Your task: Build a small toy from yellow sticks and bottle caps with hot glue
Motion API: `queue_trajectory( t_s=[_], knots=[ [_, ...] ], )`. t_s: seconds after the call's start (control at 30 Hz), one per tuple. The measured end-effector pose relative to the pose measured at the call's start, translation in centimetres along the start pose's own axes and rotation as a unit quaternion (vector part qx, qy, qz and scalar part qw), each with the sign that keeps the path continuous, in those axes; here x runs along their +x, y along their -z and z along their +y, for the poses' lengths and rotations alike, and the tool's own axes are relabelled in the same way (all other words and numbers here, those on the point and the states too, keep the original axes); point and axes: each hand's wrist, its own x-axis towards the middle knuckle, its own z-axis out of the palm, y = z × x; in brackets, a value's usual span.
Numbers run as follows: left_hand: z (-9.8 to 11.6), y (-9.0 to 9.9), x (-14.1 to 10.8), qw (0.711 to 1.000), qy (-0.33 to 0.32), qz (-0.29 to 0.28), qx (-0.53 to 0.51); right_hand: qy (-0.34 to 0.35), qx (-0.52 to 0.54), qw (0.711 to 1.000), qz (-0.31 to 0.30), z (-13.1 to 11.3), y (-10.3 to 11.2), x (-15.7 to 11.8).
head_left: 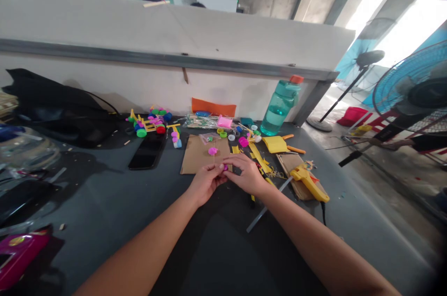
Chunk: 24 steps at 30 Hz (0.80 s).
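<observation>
My left hand [205, 185] and my right hand [246, 174] meet over the near edge of a brown cardboard piece [191, 156]. Between their fingertips is a small round purple piece [225, 168], perhaps a bottle cap, partly covered by the fingers. Both hands are closed in a pinch around it. Just beyond them a pink round piece [213, 151] appears over the cardboard, with a thin stick close to it. A small clear plastic bag [209, 138] with green bits lies at the cardboard's far side.
A yellow glue gun [309, 184] with a cord rests on cardboard at right, near orange-handled scissors [295, 149]. Behind stand a teal water bottle [277, 108] and colourful cap-wheeled models [150, 123]. A black phone [146, 151] lies left; a fan [415, 86] stands right.
</observation>
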Motion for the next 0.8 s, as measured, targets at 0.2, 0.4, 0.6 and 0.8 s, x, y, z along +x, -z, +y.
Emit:
queue_trajectory(
  t_s=[0.2,0.4,0.6,0.8],
  knots=[
    [0.04,0.06,-0.01,1.000,0.003,-0.001,0.007,-0.013,-0.005,1.000,0.013,0.11,-0.01,-0.01],
    [0.05,-0.07,-0.07,1.000,-0.002,-0.001,-0.004,-0.004,0.002,1.000,-0.001,-0.34,0.15,0.05],
    [0.30,-0.25,-0.23,1.000,0.008,0.007,0.003,-0.031,-0.004,0.999,0.020,-0.13,0.09,0.11],
    [0.11,-0.05,-0.07,1.000,0.008,0.006,-0.002,-0.029,-0.004,0.999,0.015,-0.12,0.07,0.08]
  ],
)
